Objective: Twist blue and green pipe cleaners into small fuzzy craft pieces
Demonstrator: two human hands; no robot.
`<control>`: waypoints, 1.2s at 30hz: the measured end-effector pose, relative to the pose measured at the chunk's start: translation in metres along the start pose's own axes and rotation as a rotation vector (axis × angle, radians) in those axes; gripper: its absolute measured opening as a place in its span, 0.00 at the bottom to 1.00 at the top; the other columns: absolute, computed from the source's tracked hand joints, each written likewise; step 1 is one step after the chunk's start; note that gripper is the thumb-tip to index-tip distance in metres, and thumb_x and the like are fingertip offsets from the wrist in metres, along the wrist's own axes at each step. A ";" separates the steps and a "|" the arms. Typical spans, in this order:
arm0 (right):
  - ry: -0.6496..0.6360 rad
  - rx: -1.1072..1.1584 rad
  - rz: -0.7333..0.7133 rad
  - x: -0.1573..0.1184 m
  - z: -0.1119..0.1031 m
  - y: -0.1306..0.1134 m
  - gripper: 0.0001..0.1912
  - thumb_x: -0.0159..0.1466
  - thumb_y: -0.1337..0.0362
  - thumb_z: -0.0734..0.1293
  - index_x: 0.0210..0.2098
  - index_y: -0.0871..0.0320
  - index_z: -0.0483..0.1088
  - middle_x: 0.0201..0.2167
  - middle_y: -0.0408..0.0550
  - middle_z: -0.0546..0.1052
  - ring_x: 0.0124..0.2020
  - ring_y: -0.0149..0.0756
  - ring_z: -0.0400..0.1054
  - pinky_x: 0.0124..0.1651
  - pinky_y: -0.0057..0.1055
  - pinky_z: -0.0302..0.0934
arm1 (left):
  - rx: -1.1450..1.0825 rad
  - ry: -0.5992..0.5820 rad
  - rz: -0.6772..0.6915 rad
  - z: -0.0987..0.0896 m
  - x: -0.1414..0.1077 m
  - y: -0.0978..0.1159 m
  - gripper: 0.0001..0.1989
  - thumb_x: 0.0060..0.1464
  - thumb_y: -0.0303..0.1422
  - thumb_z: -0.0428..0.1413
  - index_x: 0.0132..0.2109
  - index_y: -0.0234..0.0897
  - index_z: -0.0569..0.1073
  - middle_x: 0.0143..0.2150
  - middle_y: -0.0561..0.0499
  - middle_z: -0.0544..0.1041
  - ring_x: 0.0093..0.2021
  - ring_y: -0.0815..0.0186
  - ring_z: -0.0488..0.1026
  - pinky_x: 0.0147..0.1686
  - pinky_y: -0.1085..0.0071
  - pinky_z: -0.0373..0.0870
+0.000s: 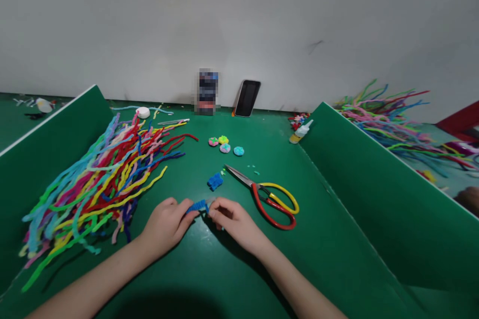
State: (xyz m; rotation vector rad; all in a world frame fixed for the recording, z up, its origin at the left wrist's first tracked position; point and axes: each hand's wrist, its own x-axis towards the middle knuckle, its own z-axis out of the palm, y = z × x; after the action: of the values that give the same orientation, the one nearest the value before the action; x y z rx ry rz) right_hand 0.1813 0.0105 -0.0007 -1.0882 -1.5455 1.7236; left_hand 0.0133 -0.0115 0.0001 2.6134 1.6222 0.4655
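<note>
Between thumb and fingers, my left hand (171,218) pinches one end of a blue pipe cleaner (197,206) bent into close, coil-like ridges. My right hand (232,219) is closed at its other end, where a short blue piece hangs down. Something greyish shows by my right fingertips, too small to make out. Just beyond my hands lies a flat blue pipe-cleaner piece (215,181) with small green scraps beside it. Right of it rest scissors (258,187) with one red and one yellow handle, their blades pointing away to the left.
Many coloured pipe cleaners (101,174) are heaped at left. Several small round fuzzy pieces (225,148) sit mid-table. Tweezers (174,121), a white round object (142,112), a phone (247,98) and a glue bottle (301,132) stand or lie farther back. Green dividers (374,179) flank the table.
</note>
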 end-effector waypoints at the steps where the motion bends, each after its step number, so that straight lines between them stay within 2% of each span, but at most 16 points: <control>1: 0.002 -0.011 -0.001 0.000 0.000 0.000 0.06 0.52 0.65 0.59 0.20 0.59 0.58 0.16 0.37 0.57 0.20 0.24 0.52 0.24 0.23 0.49 | 0.001 -0.012 -0.009 0.000 0.000 0.000 0.25 0.57 0.40 0.30 0.30 0.34 0.67 0.19 0.50 0.69 0.23 0.65 0.66 0.22 0.72 0.60; 11: 0.014 -0.051 0.001 -0.001 0.002 -0.002 0.06 0.53 0.65 0.58 0.20 0.59 0.58 0.16 0.36 0.57 0.19 0.24 0.51 0.23 0.22 0.47 | 0.018 -0.082 -0.056 0.003 -0.001 -0.001 0.24 0.56 0.41 0.30 0.31 0.35 0.68 0.19 0.49 0.69 0.24 0.64 0.67 0.23 0.71 0.60; 23: 0.055 -0.163 -0.074 0.001 0.002 0.000 0.06 0.53 0.66 0.58 0.20 0.59 0.59 0.17 0.37 0.57 0.20 0.25 0.51 0.23 0.23 0.47 | 0.080 -0.024 -0.012 0.003 0.000 -0.001 0.22 0.56 0.39 0.33 0.29 0.36 0.68 0.16 0.52 0.68 0.23 0.65 0.64 0.24 0.73 0.58; 36: 0.146 -0.385 -0.207 -0.001 0.006 0.000 0.07 0.54 0.71 0.58 0.20 0.59 0.60 0.19 0.40 0.61 0.22 0.27 0.55 0.25 0.23 0.49 | 0.122 -0.048 0.011 0.000 0.001 0.000 0.22 0.57 0.38 0.34 0.28 0.35 0.68 0.15 0.51 0.66 0.23 0.64 0.64 0.23 0.73 0.58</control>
State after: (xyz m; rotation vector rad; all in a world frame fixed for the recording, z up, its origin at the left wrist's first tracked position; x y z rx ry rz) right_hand 0.1766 0.0071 -0.0002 -1.1589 -1.8681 1.2118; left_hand 0.0141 -0.0105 0.0008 2.6983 1.6733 0.3105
